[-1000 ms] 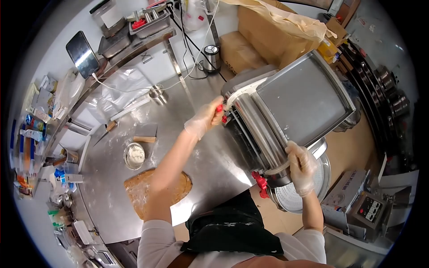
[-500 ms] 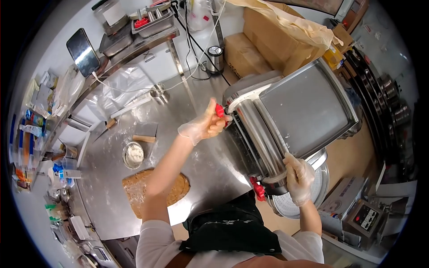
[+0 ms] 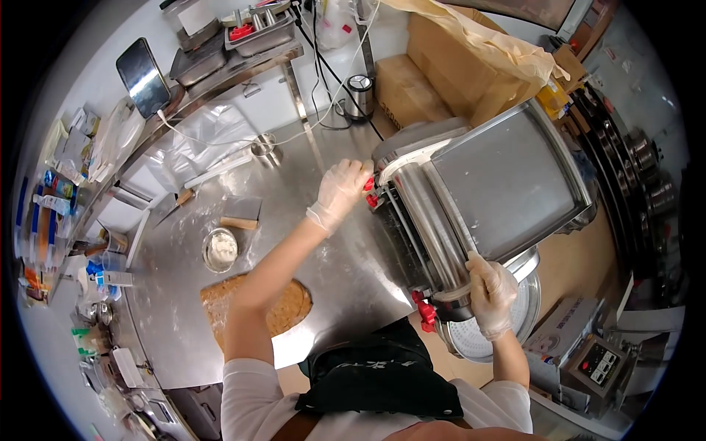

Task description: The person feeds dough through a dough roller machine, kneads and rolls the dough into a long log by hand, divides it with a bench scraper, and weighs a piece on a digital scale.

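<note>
A dough sheeter with long metal rollers stands at the right end of the steel table. My left hand, in a clear glove, has its fingers closed round a red adjusting knob at the machine's far end. Gloved as well, my right hand grips the sheeter's near end, at the corner by the metal tray; its fingertips are partly hidden. More red knobs sit at the near end. A flat slab of brown dough lies on the table, partly covered by my left forearm.
On the steel table are a bowl of flour, a dough scraper, a knife and a metal cup. Cardboard boxes stand behind the sheeter. A perforated round pan is below its near end.
My left hand has turned over at the red knob, from palm showing with thumb up to back of the hand showing. My right hand stays at the same corner.
</note>
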Action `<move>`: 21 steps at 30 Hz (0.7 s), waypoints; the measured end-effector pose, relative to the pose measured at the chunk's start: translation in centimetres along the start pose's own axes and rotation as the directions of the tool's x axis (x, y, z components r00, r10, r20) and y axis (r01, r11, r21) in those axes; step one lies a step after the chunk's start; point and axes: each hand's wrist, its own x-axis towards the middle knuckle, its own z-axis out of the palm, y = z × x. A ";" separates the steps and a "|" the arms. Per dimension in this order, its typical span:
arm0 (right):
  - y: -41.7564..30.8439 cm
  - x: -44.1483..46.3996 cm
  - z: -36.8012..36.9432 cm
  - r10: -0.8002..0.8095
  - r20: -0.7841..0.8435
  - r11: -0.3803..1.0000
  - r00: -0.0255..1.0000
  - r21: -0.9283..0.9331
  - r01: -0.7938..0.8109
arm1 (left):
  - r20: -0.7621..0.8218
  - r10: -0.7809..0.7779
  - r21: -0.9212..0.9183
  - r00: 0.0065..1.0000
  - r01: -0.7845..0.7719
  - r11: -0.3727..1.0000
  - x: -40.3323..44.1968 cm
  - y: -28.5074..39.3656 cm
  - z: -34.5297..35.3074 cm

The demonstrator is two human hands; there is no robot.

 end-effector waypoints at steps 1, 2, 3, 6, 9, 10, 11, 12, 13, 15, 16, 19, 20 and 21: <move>0.1 -0.1 0.1 -0.001 -0.002 1.000 1.000 -0.002 0.001 | -0.037 -0.055 -0.060 0.998 0.053 0.997 0.0 0.3 -0.2; 0.1 -0.2 0.1 0.001 -0.003 1.000 1.000 -0.004 -0.001 | -0.068 -0.111 -0.123 0.992 0.102 0.987 -0.1 0.8 -0.3; 0.1 -0.1 0.1 0.000 -0.001 1.000 1.000 -0.006 -0.001 | -0.096 -0.168 -0.187 0.981 0.148 0.971 -0.1 1.3 -0.6; 0.1 -0.1 0.0 0.001 0.000 1.000 1.000 -0.008 -0.001 | 0.678 -0.221 -0.707 0.701 0.704 0.066 -0.9 -0.5 -0.2; 0.0 0.0 0.1 -0.003 -0.005 1.000 1.000 -0.005 0.003 | 0.804 0.234 -0.298 0.547 0.710 -0.638 -0.4 -0.6 -0.9; 0.0 0.1 0.1 -0.006 -0.007 1.000 1.000 -0.011 0.006 | 0.825 0.183 -0.282 0.534 0.670 -0.687 0.3 0.0 -1.1; 0.0 0.0 0.1 -0.008 -0.007 1.000 1.000 -0.018 0.008 | 0.847 0.134 -0.265 0.515 0.627 -0.733 0.6 0.5 -1.1; 0.1 -0.1 0.0 -0.006 -0.001 1.000 1.000 -0.017 0.006 | 0.857 0.099 -0.299 0.506 0.644 -0.704 0.8 0.8 -1.0; 0.1 -0.2 0.0 -0.005 0.003 1.000 1.000 -0.014 0.005 | 0.865 0.062 -0.332 0.497 0.661 -0.673 0.9 1.1 -0.8; 0.1 -0.1 0.0 -0.008 0.006 1.000 1.000 -0.016 0.008 | 0.876 -0.017 -0.393 0.482 0.693 -0.605 0.9 1.3 -0.7; 0.0 -0.1 0.0 -0.011 0.005 1.000 1.000 -0.021 0.012 | 0.837 -0.045 -0.471 0.546 0.675 -0.567 0.6 0.9 -0.3; 0.1 0.0 0.1 -0.025 -0.002 0.999 1.000 -0.027 0.025 | 0.182 -0.371 -0.817 0.911 0.350 0.458 0.1 1.8 0.4; 0.1 0.0 0.1 -0.028 -0.006 0.999 1.000 -0.028 0.027 | 0.156 -0.325 -0.524 0.933 0.358 0.773 0.0 1.4 0.1; 0.1 -0.1 0.1 -0.028 -0.008 0.999 1.000 -0.033 0.028 | 0.065 -0.206 -0.384 0.976 0.215 0.898 0.0 0.6 0.3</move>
